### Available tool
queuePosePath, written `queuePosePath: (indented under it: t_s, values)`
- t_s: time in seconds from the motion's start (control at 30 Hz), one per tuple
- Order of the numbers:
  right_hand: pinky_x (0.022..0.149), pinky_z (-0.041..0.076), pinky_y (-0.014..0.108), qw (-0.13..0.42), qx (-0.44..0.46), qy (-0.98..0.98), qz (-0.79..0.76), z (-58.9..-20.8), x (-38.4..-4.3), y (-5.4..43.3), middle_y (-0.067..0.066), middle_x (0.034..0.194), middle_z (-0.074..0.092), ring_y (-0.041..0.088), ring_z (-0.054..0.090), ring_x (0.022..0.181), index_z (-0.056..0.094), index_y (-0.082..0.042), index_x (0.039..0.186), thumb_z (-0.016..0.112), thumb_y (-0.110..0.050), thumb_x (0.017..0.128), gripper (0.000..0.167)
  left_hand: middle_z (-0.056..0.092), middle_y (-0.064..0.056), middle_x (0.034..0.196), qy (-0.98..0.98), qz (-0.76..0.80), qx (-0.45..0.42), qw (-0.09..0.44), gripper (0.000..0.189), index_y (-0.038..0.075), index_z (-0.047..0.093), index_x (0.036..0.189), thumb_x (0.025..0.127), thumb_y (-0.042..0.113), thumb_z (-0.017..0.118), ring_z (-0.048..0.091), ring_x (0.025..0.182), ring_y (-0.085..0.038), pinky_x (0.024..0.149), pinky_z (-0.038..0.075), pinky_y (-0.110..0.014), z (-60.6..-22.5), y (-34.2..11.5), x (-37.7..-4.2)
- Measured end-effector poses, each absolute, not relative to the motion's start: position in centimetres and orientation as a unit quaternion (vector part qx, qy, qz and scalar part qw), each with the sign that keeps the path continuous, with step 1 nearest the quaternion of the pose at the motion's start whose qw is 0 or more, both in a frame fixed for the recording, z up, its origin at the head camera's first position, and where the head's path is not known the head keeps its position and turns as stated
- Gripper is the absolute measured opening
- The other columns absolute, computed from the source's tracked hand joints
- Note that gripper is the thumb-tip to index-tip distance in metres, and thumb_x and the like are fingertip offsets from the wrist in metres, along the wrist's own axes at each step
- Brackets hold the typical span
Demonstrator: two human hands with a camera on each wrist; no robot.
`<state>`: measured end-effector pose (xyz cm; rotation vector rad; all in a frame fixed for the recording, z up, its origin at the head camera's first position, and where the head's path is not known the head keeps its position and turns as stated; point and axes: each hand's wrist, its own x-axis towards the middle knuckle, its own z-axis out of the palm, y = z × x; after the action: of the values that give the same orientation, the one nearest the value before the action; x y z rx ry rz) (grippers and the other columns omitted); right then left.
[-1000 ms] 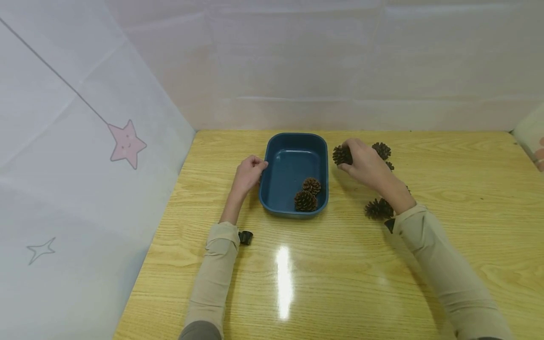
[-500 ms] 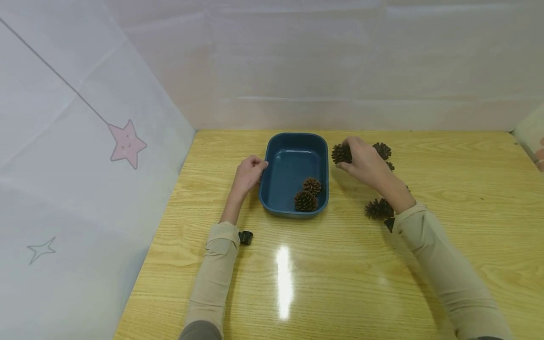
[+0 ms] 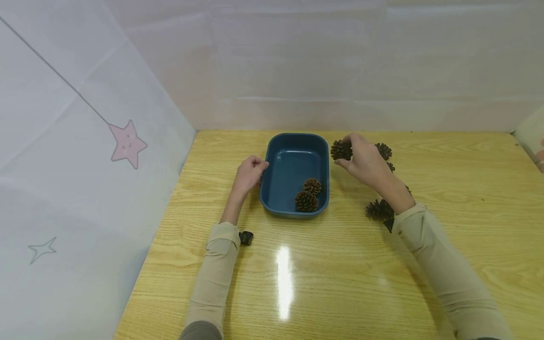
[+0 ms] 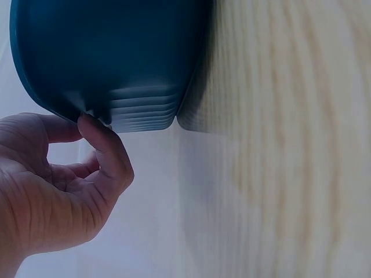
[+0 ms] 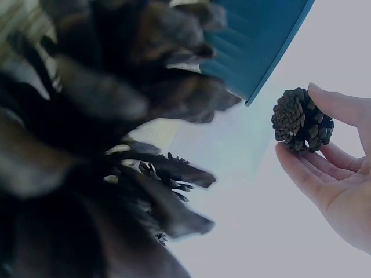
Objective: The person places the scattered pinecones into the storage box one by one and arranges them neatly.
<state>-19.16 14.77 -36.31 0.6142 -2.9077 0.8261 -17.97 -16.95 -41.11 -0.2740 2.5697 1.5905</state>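
Note:
My left hand (image 3: pixel 249 174) pinches the left rim of a dark blue rectangular tub (image 3: pixel 293 177), thumb and curled forefinger on the edge in the left wrist view. Two brown pinecones (image 3: pixel 306 201) lie inside the tub at its near right corner. Just outside the right rim, my right hand (image 3: pixel 364 158) holds a pinecone (image 5: pixel 301 120) between thumb and fingers. The right wrist view shows that pinecone raised, with the tub wall (image 5: pixel 255 46) beside it.
Several more pinecones sit on the wooden table (image 3: pixel 340 274) right of the tub, including one dark spiky pinecone (image 3: pixel 376 209) by the right wrist and another (image 3: pixel 384 150) behind the right hand. A pale wall covering (image 3: pixel 289 61) closes off the table's back.
My right hand, with the pinecone in its grip, has shifted slightly up and left toward the tub's right rim. The left hand and the tub have stayed in place.

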Motion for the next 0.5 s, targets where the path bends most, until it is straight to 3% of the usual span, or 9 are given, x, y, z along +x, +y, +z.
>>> queuePosePath:
  t_s: [0.27, 0.5]
  values:
    - [0.088, 0.053, 0.056, 0.043, 0.2, -0.938, 0.28, -36.19, -19.07, 14.66, 0.032, 0.136, 0.054, 0.045, 0.064, 0.101, 0.045, 0.011, 0.141, 0.078, -0.013, 0.095, 0.061, 0.058, -0.007, 0.088, 0.85, 0.517, -0.088, 0.051, 0.027, 0.001, 0.065, 0.112, 0.104, 0.027, 0.06, 0.054, 0.073, -0.02, 0.072, 0.056, -0.047, -41.01, -16.89, -17.92]
    - [0.097, 0.049, 0.061, 0.12, 0.242, -0.923, 0.276, -36.34, -18.96, 14.58, 0.033, 0.136, 0.055, 0.049, 0.058, 0.119, 0.049, 0.011, 0.141, 0.079, -0.017, 0.094, 0.063, 0.058, -0.008, 0.089, 0.85, 0.517, -0.091, 0.05, 0.028, 0.001, 0.066, 0.113, 0.104, 0.027, 0.06, 0.054, 0.073, -0.02, 0.072, 0.056, -0.046, -41.03, -16.82, -17.92]
